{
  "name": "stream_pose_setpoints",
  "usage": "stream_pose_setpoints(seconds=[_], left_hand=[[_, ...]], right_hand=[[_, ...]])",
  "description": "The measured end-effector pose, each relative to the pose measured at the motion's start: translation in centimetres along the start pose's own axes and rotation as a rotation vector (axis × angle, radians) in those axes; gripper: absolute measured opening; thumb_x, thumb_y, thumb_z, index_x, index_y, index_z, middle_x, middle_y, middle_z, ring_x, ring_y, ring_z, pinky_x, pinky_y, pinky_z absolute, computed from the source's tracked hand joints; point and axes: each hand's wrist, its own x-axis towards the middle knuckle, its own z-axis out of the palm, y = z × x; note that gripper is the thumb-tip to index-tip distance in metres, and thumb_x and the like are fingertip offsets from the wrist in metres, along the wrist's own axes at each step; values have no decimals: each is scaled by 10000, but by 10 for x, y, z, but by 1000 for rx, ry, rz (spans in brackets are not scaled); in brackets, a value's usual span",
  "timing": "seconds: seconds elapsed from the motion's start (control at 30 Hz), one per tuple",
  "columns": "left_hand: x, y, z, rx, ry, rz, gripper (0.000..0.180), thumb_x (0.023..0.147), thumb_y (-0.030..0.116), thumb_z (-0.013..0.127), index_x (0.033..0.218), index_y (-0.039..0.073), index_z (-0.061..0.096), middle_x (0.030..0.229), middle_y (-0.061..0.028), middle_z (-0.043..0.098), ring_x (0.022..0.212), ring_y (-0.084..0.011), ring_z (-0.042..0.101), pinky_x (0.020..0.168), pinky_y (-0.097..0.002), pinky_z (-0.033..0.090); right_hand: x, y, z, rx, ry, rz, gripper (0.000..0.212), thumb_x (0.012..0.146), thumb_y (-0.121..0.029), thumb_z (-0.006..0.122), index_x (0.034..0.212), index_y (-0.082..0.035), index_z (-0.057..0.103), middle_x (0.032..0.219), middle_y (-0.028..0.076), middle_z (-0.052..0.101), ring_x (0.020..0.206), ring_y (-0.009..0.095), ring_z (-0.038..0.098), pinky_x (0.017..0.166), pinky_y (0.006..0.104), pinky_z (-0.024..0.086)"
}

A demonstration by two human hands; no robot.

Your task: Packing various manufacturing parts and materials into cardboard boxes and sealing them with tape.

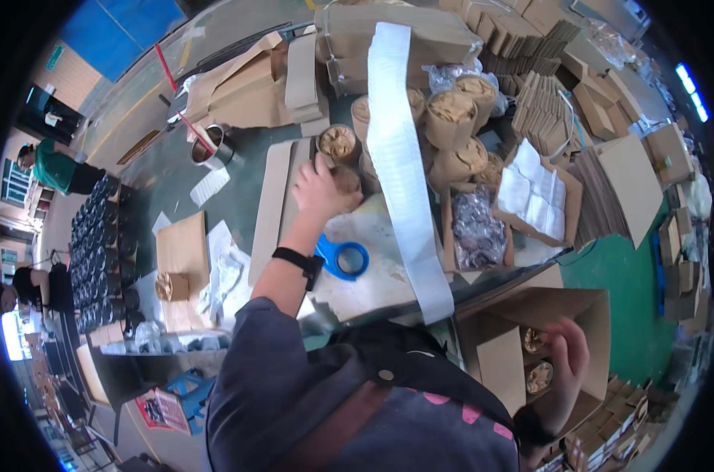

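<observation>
My left hand [322,190] reaches over the workbench, its fingers wrapped round a brown paper-wrapped cylinder [346,180]. Just beyond it stands another paper-wrapped cylinder [338,141], with several more grouped to the right behind a long white strip [404,157]. Close to my left wrist lies a blue tape ring [343,258]. My right hand [569,358] hovers over an open cardboard carton [490,370] at the lower right, fingers slightly bent and apart, with nothing visible in them. Inside that carton, wrapped cylinders [538,377] show beside a cardboard sheet.
A metal pot [212,147] stands at the bench's far left. On the right are a box of white packets [530,193], a box of plastic-bagged items [479,226] and stacked flat cardboard [612,189]. Dark cylindrical parts [97,244] fill the left side. A person in green [54,167] stands beyond.
</observation>
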Motion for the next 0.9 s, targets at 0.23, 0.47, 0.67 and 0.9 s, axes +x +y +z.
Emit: stream_pose_setpoints(seconds=[0.23, 0.47, 0.67, 0.9], left_hand=[[21, -7, 26, -210, -401, 117, 1066, 711, 454, 739, 1510, 106, 125, 1316, -221, 395, 1177, -351, 429, 948, -508, 429], [-19, -124, -66, -687, 136, -16, 795, 687, 274, 799, 1335, 24, 412, 1191, -224, 492, 1104, -379, 490, 961, -449, 411], [-62, -180, -101, -1204, -4, -209, 728, 771, 117, 757, 1384, 38, 371, 1237, -127, 476, 1111, -228, 513, 945, -353, 437], [-61, -208, -101, -925, 36, -9, 778, 794, 398, 752, 1424, 185, 349, 1345, -197, 458, 1131, -401, 512, 917, -565, 485]], right_hand=[[143, -66, 333, -98, -743, -713, 302, 853, -87, 611, 1140, -2, 573, 1087, 170, 591, 1025, 350, 584, 845, 379, 490], [234, -52, 505, -1153, -499, -728, 798, 694, -130, 742, 1403, -150, 376, 1357, 197, 434, 1247, 378, 433, 1124, 490, 201], [223, -36, 484, -896, -520, -757, 433, 683, -152, 714, 1096, -140, 586, 1108, 199, 500, 1023, 373, 485, 868, 511, 424], [109, -59, 262, 693, -975, -201, 949, 546, -297, 934, 1315, -95, 416, 1109, 55, 548, 1014, 170, 536, 875, 340, 474]])
